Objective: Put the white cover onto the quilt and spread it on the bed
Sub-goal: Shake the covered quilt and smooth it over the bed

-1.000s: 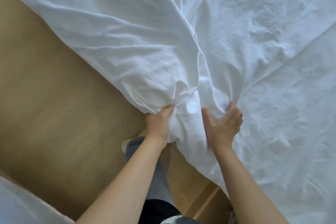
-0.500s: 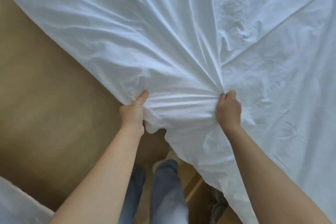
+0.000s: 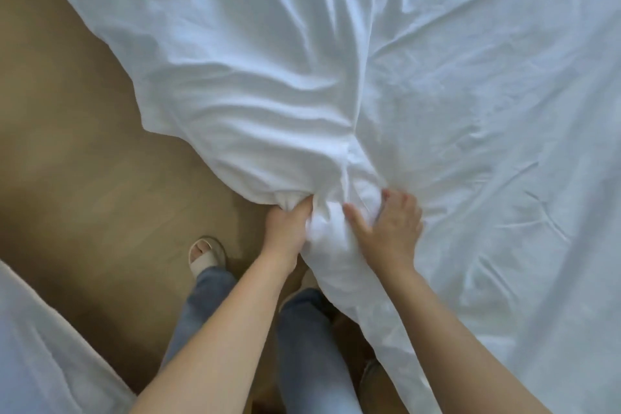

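Note:
The white cover (image 3: pixel 268 84) lies rumpled over the bed, its near corner bunched into a thick wad that hangs over the bed's edge. My left hand (image 3: pixel 289 228) grips the left side of that wad, fingers buried in the cloth. My right hand (image 3: pixel 389 228) presses on the wad's right side with thumb and fingers spread around it. I cannot tell the quilt apart from the cover; all the cloth is white.
A tan wooden floor (image 3: pixel 67 161) lies left of the bed. My legs in blue jeans (image 3: pixel 302 346) and a light sandal (image 3: pixel 205 255) stand close to the bed's edge. More white cloth (image 3: pixel 40 353) fills the bottom left corner.
My hands, which held the cover stretched apart, have come together on the bunched corner. The cover has gone slack and folded into deeper ridges.

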Available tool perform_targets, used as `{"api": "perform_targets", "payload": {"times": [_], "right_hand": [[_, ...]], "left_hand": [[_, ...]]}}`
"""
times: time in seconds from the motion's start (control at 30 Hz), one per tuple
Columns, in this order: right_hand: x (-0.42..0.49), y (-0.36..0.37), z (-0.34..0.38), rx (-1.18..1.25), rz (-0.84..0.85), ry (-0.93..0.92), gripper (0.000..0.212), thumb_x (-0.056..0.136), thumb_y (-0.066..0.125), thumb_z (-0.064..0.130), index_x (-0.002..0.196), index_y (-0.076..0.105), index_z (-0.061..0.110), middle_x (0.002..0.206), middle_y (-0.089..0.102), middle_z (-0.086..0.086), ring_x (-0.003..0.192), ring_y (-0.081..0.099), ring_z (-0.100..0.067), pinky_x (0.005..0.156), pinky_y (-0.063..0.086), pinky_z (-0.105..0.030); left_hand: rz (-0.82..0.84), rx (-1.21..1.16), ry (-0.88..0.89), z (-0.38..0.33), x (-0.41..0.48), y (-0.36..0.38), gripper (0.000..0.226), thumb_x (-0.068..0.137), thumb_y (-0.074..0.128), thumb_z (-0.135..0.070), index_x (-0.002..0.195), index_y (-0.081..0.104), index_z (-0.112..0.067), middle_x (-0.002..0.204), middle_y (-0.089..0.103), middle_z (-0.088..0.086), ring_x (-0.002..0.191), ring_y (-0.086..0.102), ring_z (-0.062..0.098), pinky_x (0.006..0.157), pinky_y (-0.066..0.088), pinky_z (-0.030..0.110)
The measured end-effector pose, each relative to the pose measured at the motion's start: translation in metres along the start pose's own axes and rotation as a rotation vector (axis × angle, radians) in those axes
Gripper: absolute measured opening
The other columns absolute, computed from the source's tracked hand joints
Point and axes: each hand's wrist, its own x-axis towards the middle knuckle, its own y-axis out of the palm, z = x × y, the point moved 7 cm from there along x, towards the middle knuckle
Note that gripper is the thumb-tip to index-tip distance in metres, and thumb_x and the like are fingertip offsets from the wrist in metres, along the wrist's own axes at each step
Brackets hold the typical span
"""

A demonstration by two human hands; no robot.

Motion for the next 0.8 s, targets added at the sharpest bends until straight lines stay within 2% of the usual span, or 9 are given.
{"api": "perform_targets", "payload": {"times": [0.1, 0.17, 0.27, 0.33, 0.43, 0.5, 0.6, 0.7, 0.8], "right_hand": [[-0.004, 0.003, -0.002, -0.054, 0.072, -0.168, 0.032, 0.097, 0.044, 0.032, 0.086, 0.056, 0.005, 0.087, 0.057, -0.011, 0.086, 0.054, -0.033, 0.071, 0.031, -0.037], [-0.002, 0.007, 0.0, -0.152, 0.197, -0.303, 0.036, 0.102, 0.031, 0.028, 0.093, 0.057, 0.005, 0.09, 0.06, -0.011, 0.086, 0.057, -0.033, 0.071, 0.032, -0.037], [0.007, -0.016, -0.009, -0.027, 0.144, -0.324, 0.028, 0.099, 0.042, 0.026, 0.086, 0.056, 0.006, 0.087, 0.058, -0.011, 0.085, 0.053, -0.031, 0.074, 0.034, -0.035], [0.007, -0.03, -0.018, 0.194, 0.12, -0.186, 0.032, 0.092, 0.051, 0.037, 0.071, 0.046, 0.013, 0.073, 0.047, -0.005, 0.075, 0.048, -0.025, 0.068, 0.036, -0.032], [-0.004, -0.019, -0.005, 0.649, 0.481, 0.229, 0.053, 0.086, 0.047, 0.063, 0.073, 0.047, 0.011, 0.069, 0.046, -0.003, 0.062, 0.05, -0.018, 0.055, 0.045, -0.03], [-0.01, -0.011, 0.014, 0.631, 0.62, 0.251, 0.058, 0.085, 0.047, 0.064, 0.073, 0.053, 0.008, 0.066, 0.053, -0.005, 0.06, 0.056, -0.019, 0.057, 0.05, -0.032], [-0.006, -0.007, 0.032, 0.661, 0.558, 0.22, 0.05, 0.095, 0.046, 0.044, 0.063, 0.052, 0.006, 0.059, 0.052, -0.006, 0.059, 0.052, -0.022, 0.06, 0.044, -0.036], [-0.006, -0.002, 0.031, 0.677, 0.508, 0.225, 0.039, 0.097, 0.043, 0.026, 0.086, 0.058, -0.008, 0.078, 0.059, -0.018, 0.073, 0.056, -0.03, 0.072, 0.048, -0.041], [-0.002, -0.028, 0.023, 0.628, 0.333, 0.149, 0.034, 0.095, 0.043, 0.016, 0.064, 0.047, 0.004, 0.061, 0.049, -0.008, 0.061, 0.044, -0.02, 0.061, 0.034, -0.033]], "left_hand": [[-0.097, -0.167, 0.037, 0.012, -0.035, 0.002, 0.015, 0.08, 0.074, -0.025, 0.089, 0.071, -0.013, 0.085, 0.074, -0.001, 0.082, 0.07, 0.015, 0.07, 0.054, 0.028], [-0.136, -0.206, 0.072, 0.009, -0.053, 0.005, 0.014, 0.08, 0.074, -0.023, 0.09, 0.071, -0.013, 0.083, 0.074, -0.004, 0.079, 0.07, 0.012, 0.069, 0.052, 0.027], [-0.136, -0.261, 0.108, -0.004, -0.072, 0.011, 0.013, 0.08, 0.074, -0.017, 0.091, 0.07, -0.012, 0.08, 0.074, -0.004, 0.075, 0.071, 0.012, 0.066, 0.054, 0.025], [-0.127, -0.259, 0.123, -0.011, -0.081, 0.013, 0.012, 0.079, 0.074, -0.014, 0.091, 0.07, -0.011, 0.08, 0.075, -0.003, 0.075, 0.071, 0.014, 0.064, 0.056, 0.026], [-0.136, -0.243, 0.129, -0.015, -0.088, 0.014, 0.016, 0.078, 0.075, -0.013, 0.093, 0.07, -0.009, 0.085, 0.075, 0.001, 0.078, 0.072, 0.017, 0.062, 0.056, 0.026], [-0.13, -0.239, 0.107, -0.015, -0.089, 0.017, 0.016, 0.08, 0.074, -0.015, 0.094, 0.071, -0.01, 0.087, 0.075, 0.003, 0.081, 0.072, 0.019, 0.066, 0.057, 0.03], [-0.091, -0.234, 0.081, -0.016, -0.087, 0.02, 0.019, 0.079, 0.074, -0.02, 0.095, 0.071, -0.011, 0.091, 0.075, 0.005, 0.086, 0.071, 0.024, 0.08, 0.057, 0.041], [-0.066, -0.228, 0.063, -0.016, -0.088, 0.016, 0.019, 0.08, 0.074, -0.026, 0.093, 0.07, -0.012, 0.092, 0.074, 0.003, 0.087, 0.07, 0.022, 0.082, 0.056, 0.039], [-0.058, -0.244, 0.083, -0.017, -0.088, 0.006, 0.018, 0.083, 0.071, -0.026, 0.095, 0.07, -0.013, 0.092, 0.074, 0.0, 0.086, 0.07, 0.018, 0.075, 0.056, 0.032]]}}
